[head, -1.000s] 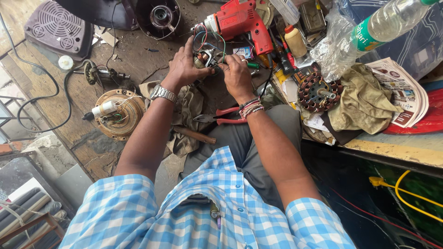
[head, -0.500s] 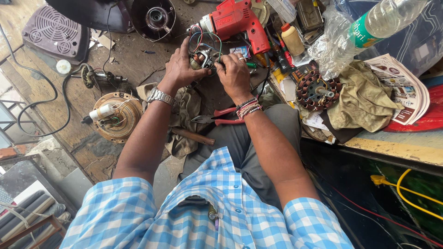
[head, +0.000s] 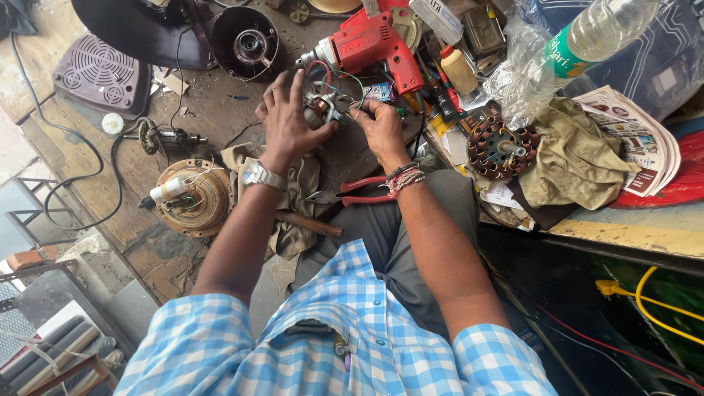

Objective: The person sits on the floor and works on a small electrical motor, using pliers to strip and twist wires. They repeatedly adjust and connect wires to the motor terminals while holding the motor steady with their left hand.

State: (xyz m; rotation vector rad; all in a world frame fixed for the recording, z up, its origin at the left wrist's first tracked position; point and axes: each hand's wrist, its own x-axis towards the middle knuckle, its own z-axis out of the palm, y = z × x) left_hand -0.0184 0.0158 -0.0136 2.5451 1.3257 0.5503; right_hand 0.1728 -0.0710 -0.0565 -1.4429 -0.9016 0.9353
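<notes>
Seen from the head camera: the left hand (head: 287, 121), fingers spread, cups a small wired motor part (head: 320, 108) on the workbench (head: 213, 110). The right hand (head: 381, 126) pinches its wires. A red drill (head: 367, 45) lies just beyond; red pliers (head: 352, 192) lie near the wrists.

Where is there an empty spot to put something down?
Bare wood shows between the grey vent cover, the round motor housing and the left hand. Around the red drill, the right hand and the copper-wound stator it is crowded.
</notes>
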